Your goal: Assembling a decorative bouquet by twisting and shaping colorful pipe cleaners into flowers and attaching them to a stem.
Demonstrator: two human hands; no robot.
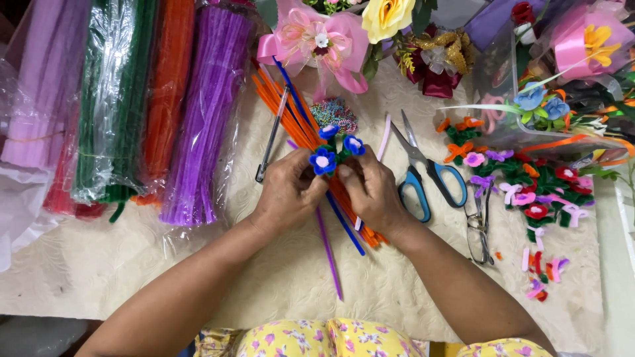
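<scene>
Both hands meet at the centre of the view over a small cluster of blue pipe-cleaner flowers point(336, 151). The left hand point(288, 192) has its grip pressed together, thumb and fingertips pinching the cluster from the 9 o'clock side, just under the lowest blue bloom. The right hand point(372, 192) pinches the same cluster from the 3 o'clock side, fingers curled inward. The cluster carries three blue blooms with pale centres and some green between them; it sits at 12 o'clock of the knuckles, held above the tabletop point(99, 264), which wears a cream embossed cover.

Under the hands lies a fan of loose orange pipe cleaners point(291, 116), running from 11 o'clock to 5 o'clock, with a blue stem point(344, 225) and a purple stem point(329, 254) among them. A pen point(272, 135) lies at 10 o'clock of the left hand. A small heap of mixed beads point(334, 114) sits at 12 o'clock, just beyond the flowers. Blue-handled scissors point(423, 175) lie at 3 o'clock of the right hand, near it but apart. Spectacles point(477, 228) rest beyond the scissors at 4 o'clock. Finished small flowers point(536, 188) in several colours spread at 3 o'clock. Bagged bundles of pipe cleaners point(132, 99) occupy the 9 to 11 o'clock area.
</scene>
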